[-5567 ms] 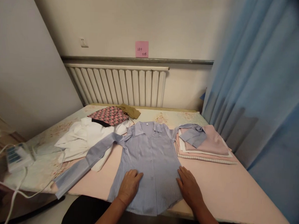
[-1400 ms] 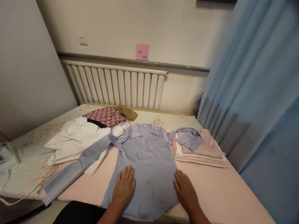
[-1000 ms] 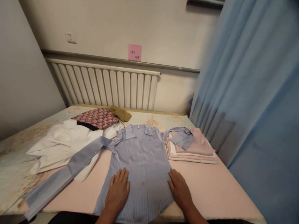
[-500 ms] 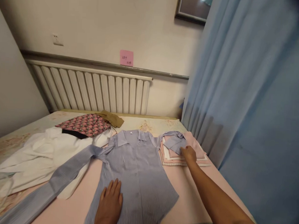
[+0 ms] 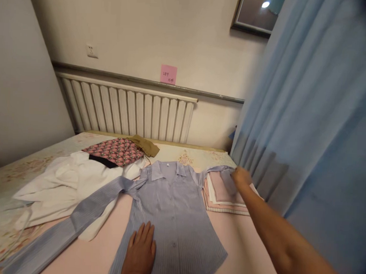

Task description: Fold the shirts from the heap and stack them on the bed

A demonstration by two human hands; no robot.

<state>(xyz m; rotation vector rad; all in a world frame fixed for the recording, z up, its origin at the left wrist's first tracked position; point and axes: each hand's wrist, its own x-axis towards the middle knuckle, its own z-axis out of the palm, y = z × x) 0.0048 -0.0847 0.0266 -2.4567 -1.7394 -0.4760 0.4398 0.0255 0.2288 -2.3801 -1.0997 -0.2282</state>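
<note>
A blue-grey button-up shirt [image 5: 173, 209] lies front up on the bed, its collar toward the wall. One sleeve stretches out to the lower left, over part of a white garment. My left hand [image 5: 139, 250] rests flat on the shirt's lower front, fingers extended. At the right, my right hand [image 5: 241, 178] grips the other sleeve near its end, above a stack of folded pink and white clothes [image 5: 218, 189]. That sleeve runs across the top of the stack; its cuff is partly hidden by the hand and blurred.
Left of the shirt lie a crumpled white garment [image 5: 59, 184], a pink patterned cloth [image 5: 115, 150] and a mustard cloth [image 5: 146, 145]. A radiator [image 5: 129, 110] stands along the wall behind the bed. A blue curtain [image 5: 292, 129] hangs close on the right.
My right hand has moved up and away over the folded stack, drawing the sleeve straighter. My left hand stays on the shirt front. The view has turned slightly left.
</note>
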